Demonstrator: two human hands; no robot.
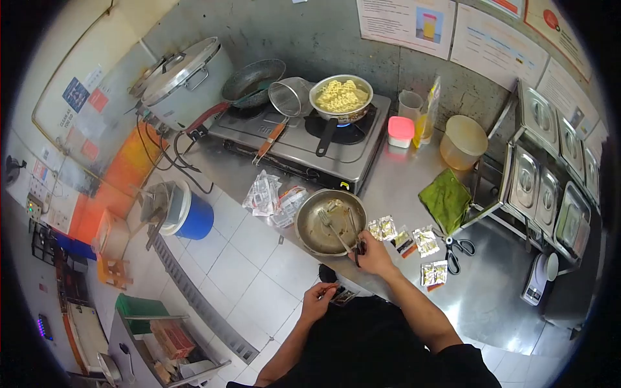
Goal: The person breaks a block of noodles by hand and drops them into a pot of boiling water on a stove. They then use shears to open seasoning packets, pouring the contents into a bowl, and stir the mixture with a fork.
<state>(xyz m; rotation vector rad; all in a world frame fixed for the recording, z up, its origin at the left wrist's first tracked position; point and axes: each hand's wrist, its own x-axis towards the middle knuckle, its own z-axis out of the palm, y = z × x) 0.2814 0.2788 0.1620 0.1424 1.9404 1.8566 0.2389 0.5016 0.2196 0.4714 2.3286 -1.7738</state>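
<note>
Grasping a fork (326,220) and a dark-handled utensil (356,253) in the right hand (376,256), over the shallow pan (309,227) on the counter (388,169); pinching a small item (332,288), too unclear to name, in the left hand (315,305). Right of the pan, foil sachets (426,241), then scissors (453,257); farther back, noodles (341,97) in a pot (354,116) on the stove (297,145)
</note>
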